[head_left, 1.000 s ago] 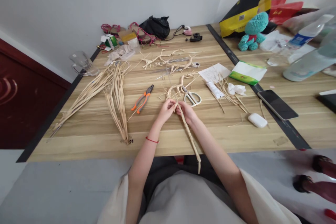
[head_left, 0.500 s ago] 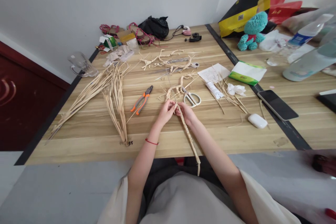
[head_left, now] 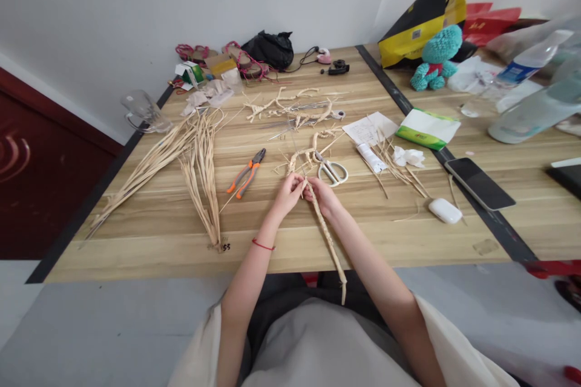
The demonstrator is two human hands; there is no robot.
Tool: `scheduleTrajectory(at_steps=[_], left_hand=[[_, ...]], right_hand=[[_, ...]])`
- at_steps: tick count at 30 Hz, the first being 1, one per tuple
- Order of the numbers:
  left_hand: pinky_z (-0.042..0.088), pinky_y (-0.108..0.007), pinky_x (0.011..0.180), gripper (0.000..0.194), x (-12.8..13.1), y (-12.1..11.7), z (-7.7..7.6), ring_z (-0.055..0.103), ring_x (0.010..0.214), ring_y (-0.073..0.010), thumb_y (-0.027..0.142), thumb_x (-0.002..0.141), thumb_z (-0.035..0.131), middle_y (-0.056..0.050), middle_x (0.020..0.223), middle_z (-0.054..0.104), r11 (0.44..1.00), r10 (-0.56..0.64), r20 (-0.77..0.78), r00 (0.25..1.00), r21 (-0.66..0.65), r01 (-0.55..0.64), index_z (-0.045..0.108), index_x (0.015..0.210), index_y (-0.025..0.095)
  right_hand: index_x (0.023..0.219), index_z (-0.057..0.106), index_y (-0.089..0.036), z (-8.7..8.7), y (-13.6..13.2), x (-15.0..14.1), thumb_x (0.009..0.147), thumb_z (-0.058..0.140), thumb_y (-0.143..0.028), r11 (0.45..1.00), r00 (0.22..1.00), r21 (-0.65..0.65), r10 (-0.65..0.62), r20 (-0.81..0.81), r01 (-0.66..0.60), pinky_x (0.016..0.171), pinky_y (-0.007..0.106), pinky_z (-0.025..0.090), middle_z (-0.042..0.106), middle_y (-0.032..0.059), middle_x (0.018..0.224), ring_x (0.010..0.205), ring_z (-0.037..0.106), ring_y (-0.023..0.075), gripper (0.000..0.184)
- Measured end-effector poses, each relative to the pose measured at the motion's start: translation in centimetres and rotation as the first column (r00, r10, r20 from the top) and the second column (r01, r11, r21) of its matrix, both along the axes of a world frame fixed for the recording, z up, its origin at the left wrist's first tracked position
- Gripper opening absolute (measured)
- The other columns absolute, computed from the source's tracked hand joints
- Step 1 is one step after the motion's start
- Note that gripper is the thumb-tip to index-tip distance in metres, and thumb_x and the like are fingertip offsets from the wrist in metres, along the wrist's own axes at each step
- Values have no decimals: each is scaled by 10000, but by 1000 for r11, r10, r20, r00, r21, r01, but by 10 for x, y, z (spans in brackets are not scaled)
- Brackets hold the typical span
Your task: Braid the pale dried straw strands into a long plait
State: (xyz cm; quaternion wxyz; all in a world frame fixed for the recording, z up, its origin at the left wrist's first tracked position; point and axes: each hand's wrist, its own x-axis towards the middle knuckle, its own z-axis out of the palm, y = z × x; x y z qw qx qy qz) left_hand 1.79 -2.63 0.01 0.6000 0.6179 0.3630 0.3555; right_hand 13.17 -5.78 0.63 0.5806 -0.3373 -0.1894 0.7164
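Observation:
My left hand (head_left: 289,192) and my right hand (head_left: 320,195) meet at the middle of the table, fingers closed at one spot. Between them is a long stem wrapped in pale straw (head_left: 324,231), which slants down past the table's front edge. Its upper part runs on beyond my fingers into a branching, straw-wrapped piece (head_left: 299,159). A thin wire sticks up from where the fingertips pinch; the exact grip is too small to make out. White-handled scissors (head_left: 333,173) lie just beyond my right hand. Orange-handled pliers (head_left: 246,173) rest to the left of my left hand.
Bundles of dry straw (head_left: 202,175) lie on the left, near a glass mug (head_left: 144,112). Other wrapped branches (head_left: 313,113) lie farther back. To the right are a tissue pack (head_left: 428,127), a phone (head_left: 480,183), a white case (head_left: 445,210), a teal crocheted doll (head_left: 436,57) and bottles.
The view has shifted very slightly. My hands stay almost in place on the straw-wrapped stem, and the things on the table have not moved.

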Motion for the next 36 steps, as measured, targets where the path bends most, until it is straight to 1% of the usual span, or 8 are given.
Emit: scheduleTrajectory(at_steps=[6,12,21,29,33,36], left_hand=[[472,-224,607,200,0,1,-1,563,641,-98,360,796,541,8,711,561,1000,-7,-12,1000,21,7,470,839,178],[469,-229,627,178,-1,2,-4,562,650,-100,346,807,526,5,713,562,999,-12,-19,1000,53,13,470,841,180],[473,-230,607,195,-1,0,-3,555,625,-98,374,819,509,6,708,554,999,-18,-36,999,35,19,466,852,187],[486,-225,580,181,-1,-1,-4,557,612,-95,364,841,480,5,714,548,995,-21,-46,999,92,26,464,858,184],[486,-223,554,171,-1,-1,-4,554,585,-91,356,847,472,8,708,544,995,-30,-36,999,98,34,459,856,186],[486,-220,563,165,-1,0,-4,558,603,-92,350,849,469,7,709,547,994,-29,-43,999,104,34,459,851,184]], right_hand=[[606,471,-175,-2,1,0,737,558,-215,1000,1000,-15,3,-4,-3,335,161,290,438,-40,445,369,372,59,162],[599,481,-168,-3,1,1,728,542,-202,1000,1000,-12,6,-14,-7,340,164,288,441,-34,444,373,370,59,147],[584,477,-166,2,-1,0,732,514,-205,1000,1000,-25,3,-5,-3,346,167,285,427,-34,435,369,365,58,157],[580,471,-168,6,-2,-1,728,519,-207,998,1000,-68,-13,-5,13,338,168,269,430,-35,431,365,354,57,161],[578,488,-160,6,-1,-1,727,497,-194,998,1000,-68,-15,0,15,338,162,262,442,-27,436,369,357,54,153],[580,494,-156,5,-1,-2,725,492,-186,997,1000,-70,-14,4,15,337,161,256,442,-27,437,369,360,53,149]])
